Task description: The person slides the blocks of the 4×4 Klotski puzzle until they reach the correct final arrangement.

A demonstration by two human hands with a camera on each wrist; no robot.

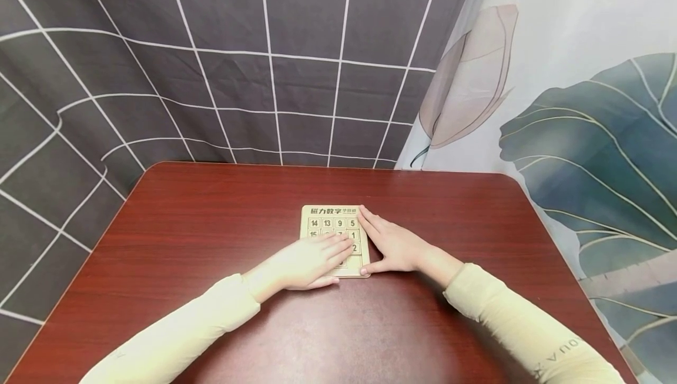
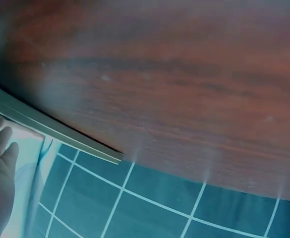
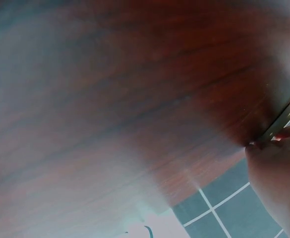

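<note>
A pale wooden sliding number puzzle (image 1: 331, 211) lies flat on the table in the head view, with dark lettering along its top border. Its top row reads 14, 13, 9, 5, and a vacant slot shows at the lower right. My left hand (image 1: 312, 257) rests across the tiles with straight fingers, covering much of the lower left part. Along the right edge lies my right hand (image 1: 399, 247), fingertips at the upper right corner and thumb on the lower right corner. The puzzle's thin edge (image 2: 60, 133) shows in the left wrist view.
A reddish-brown table (image 1: 222, 207) extends around the puzzle on all sides. Behind it hangs a dark grey curtain (image 1: 301, 84) with a white grid. A white curtain with a leaf print (image 1: 592, 137) hangs at the right.
</note>
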